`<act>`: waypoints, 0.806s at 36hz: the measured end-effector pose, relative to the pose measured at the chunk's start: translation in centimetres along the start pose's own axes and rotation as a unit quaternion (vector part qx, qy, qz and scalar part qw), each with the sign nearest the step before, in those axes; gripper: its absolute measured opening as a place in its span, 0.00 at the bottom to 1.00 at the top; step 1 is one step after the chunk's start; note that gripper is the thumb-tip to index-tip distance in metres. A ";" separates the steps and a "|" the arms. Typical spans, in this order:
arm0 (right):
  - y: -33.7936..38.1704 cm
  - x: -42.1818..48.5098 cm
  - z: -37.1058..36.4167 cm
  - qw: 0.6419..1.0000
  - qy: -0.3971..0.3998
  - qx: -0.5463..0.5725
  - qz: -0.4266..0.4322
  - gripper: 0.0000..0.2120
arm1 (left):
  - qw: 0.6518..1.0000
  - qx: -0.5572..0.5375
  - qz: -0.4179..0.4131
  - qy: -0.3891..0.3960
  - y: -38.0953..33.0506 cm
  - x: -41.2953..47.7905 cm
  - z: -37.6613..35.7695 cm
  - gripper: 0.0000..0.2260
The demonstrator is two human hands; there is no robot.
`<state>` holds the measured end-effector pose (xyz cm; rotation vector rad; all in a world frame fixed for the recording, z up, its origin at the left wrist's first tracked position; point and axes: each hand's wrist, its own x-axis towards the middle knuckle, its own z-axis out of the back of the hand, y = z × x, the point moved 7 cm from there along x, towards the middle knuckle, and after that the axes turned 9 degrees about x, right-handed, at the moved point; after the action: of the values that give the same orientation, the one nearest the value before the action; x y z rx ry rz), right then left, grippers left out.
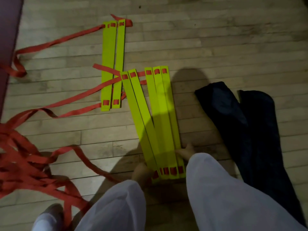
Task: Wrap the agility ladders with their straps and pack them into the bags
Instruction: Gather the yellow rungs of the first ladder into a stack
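Fingers (180,152) of your right hand (185,151) press flat on the yellow rungs (160,114) on the dim plank floor (216,39), while whether your left hand (140,174) grips them is unclear.

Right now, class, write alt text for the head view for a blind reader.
The left hand and right hand touch the near end of a fanned bundle of yellow ladder rungs on a wooden floor. Red straps tangle at left, a second rung bundle lies beyond, dark bags at right.
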<state>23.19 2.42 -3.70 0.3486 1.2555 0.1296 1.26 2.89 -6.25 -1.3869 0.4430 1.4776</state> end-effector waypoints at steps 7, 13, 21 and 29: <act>-0.8 2.0 -0.3 1.000 0.018 0.020 -0.006 0.33 | 0.991 0.125 -0.038 -0.021 -2.7 -2.7 1.5 0.11; 0.1 1.7 1.5 0.997 -0.067 0.007 0.035 0.17 | 0.998 0.034 -0.034 0.031 -1.8 -3.0 3.4 0.12; 1.2 0.4 0.2 0.993 -0.049 0.086 0.063 0.33 | 0.996 -0.082 0.021 -0.002 -0.7 -3.3 5.7 0.14; 2.8 -1.1 0.6 0.960 -0.164 -0.127 0.187 0.24 | 0.992 -0.120 0.039 -0.021 -1.6 -3.0 4.3 0.16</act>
<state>23.64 4.61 -1.67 0.3644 0.8213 0.5311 -0.14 5.80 -1.87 -1.5372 0.3028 1.6644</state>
